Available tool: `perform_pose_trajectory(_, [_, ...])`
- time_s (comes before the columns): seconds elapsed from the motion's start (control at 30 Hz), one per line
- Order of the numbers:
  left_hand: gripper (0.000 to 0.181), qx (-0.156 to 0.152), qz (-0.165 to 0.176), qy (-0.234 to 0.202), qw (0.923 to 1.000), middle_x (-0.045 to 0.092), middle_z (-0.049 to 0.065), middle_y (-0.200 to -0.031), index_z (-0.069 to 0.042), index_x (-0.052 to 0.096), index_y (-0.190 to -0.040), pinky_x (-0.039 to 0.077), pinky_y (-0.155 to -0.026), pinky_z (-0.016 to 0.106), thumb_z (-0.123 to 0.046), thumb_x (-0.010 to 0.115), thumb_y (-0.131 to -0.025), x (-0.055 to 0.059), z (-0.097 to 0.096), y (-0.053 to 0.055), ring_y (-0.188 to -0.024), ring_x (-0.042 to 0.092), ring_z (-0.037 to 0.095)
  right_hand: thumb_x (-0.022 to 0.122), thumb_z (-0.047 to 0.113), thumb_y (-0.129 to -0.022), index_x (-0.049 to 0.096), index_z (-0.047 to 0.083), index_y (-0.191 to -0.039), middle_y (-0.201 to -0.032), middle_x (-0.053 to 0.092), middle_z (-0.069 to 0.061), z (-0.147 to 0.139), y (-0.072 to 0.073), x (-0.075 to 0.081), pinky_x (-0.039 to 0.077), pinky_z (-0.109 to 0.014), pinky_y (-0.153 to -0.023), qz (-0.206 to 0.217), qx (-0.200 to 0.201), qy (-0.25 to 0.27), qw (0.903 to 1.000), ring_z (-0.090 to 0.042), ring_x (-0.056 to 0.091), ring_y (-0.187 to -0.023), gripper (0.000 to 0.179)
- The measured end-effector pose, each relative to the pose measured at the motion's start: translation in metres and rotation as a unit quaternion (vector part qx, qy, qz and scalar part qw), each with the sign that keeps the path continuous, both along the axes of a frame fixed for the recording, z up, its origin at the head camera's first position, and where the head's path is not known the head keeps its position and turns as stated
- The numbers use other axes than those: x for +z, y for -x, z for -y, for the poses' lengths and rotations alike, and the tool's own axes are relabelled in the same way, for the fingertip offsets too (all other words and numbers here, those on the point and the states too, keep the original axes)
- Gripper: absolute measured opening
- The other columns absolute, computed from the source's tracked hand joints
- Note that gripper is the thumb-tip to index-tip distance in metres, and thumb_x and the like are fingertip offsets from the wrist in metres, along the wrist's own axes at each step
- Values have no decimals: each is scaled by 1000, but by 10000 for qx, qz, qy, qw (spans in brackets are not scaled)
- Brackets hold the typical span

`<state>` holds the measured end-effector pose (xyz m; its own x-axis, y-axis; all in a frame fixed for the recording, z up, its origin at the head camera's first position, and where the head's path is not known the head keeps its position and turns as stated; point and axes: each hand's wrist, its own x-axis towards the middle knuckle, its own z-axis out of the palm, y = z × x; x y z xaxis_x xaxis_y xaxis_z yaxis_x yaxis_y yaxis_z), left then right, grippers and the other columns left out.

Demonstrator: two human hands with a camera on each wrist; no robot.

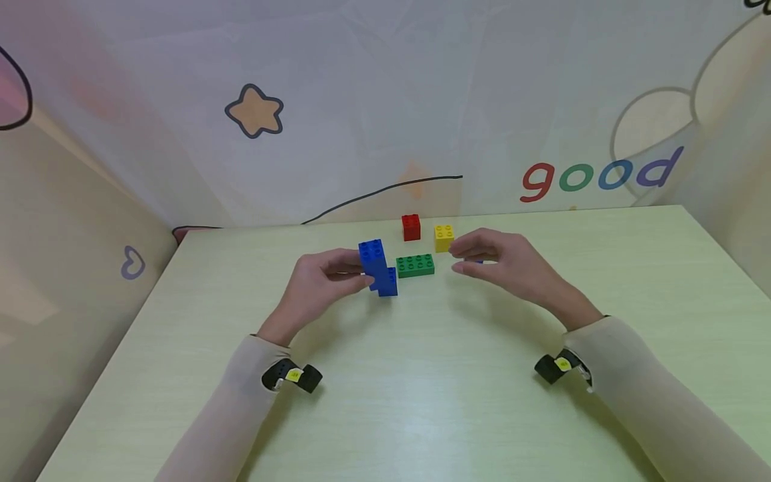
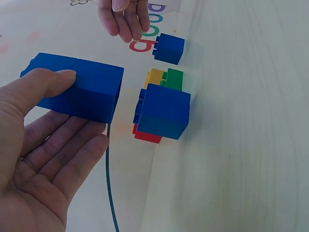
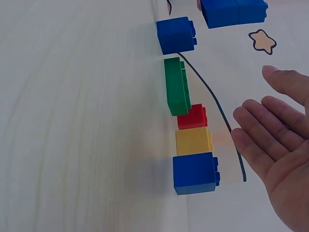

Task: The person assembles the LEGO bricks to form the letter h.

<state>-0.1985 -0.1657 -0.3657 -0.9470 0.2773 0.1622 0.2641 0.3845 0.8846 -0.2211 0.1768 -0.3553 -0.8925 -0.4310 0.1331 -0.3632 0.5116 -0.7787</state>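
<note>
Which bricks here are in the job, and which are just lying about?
In the job:
blue stack, held in left hand
left blue brick, likely
right blue brick, likely

Lying about, apparently:
green brick
red brick
yellow brick

In the head view, the right hand (image 1: 508,266) covers all but a sliver of one small blue plastic brick (image 1: 478,262), the stack of two blue plastic bricks (image 1: 375,262) partly hides a second blue plastic brick (image 1: 390,284), and any print on the yellow labels (image 1: 294,375) at the wrists is too small to read. In the left wrist view, that second brick blocks much of the red plastic brick (image 2: 148,138), yellow plastic brick (image 2: 154,77) and green plastic brick (image 2: 175,78), while picture edges crop both hands. In the right wrist view, the top edge cuts the stack and the right edge the right hand.
</note>
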Motion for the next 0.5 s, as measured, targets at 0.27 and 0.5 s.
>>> perform_pose_trajectory(0.27, [37,297,-23,131,9995,76,8,-121,-7,74,-131,61,-94,38,-16,82,-96,-1,6,4,-108,75,25,78,24,-101,68,7,-135,-131,71,-10,-6,3,0,55,-50,-105,-39,-180,37,9998,-28,67,-121,40])
perform_pose_trajectory(0.5, [38,427,-29,107,9990,76,11,-122,-5,73,-132,61,-96,42,-15,81,-96,-2,10,7,-110,74,29,76,19,-102,65,5,-138,-134,69,-13,-11,6,0,54,-51,-107,-133,-398,25,9991,-31,66,-125,40])
